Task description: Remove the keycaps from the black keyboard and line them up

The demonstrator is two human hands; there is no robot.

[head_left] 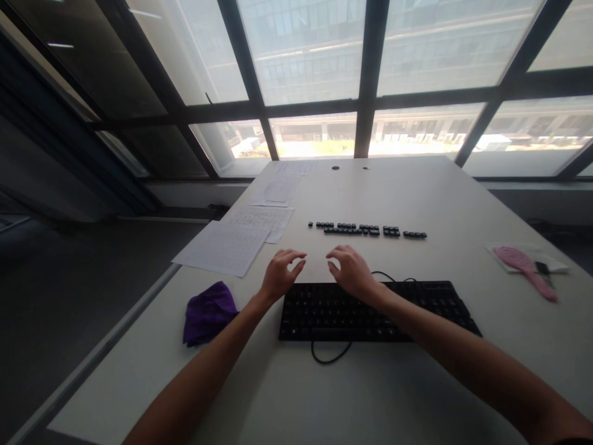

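Observation:
A black keyboard [343,315] lies on the white table in front of me, its cable looping out at the near and far edges. Over its far left corner is my left hand [281,272], fingers curved and thumb apart, with nothing in it. My right hand [349,269] hovers above the keyboard's far edge, also empty, thumb and fingers parted and facing the left one. Beyond the hands, loose black keycaps [352,231] stand in two rows of short groups. My right forearm hides some of the keyboard's keys.
A crumpled purple cloth [209,314] lies left of my left forearm. Written paper sheets [225,247] run along the table's left edge. On the right, a pink hairbrush [523,269] rests partly on a clear packet. Large windows rise behind the white table [417,191].

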